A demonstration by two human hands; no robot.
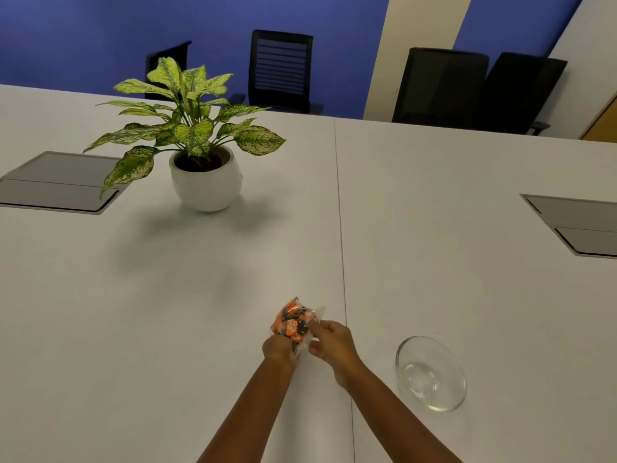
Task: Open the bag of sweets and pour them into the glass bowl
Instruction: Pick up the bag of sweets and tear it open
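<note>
My left hand [278,349] is closed around the lower end of the clear plastic bag of orange and black wrapped sweets [293,323], steadying it over the white table [200,312] so its edge can be pulled. My right hand [329,342] pinches the bag's right-hand edge, I judge to tear it open. The empty round glass bowl [430,374] waits near, to the right of both hands, handy for pouring.

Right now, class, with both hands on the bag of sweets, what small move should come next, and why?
Probably pull the two hands apart to tear the bag open. The left hand and right hand both pinch the clear bag of sweets, which looks unopened, though its seal is hard to make out. The glass bowl stands empty to the right, so pouring must wait.
</note>
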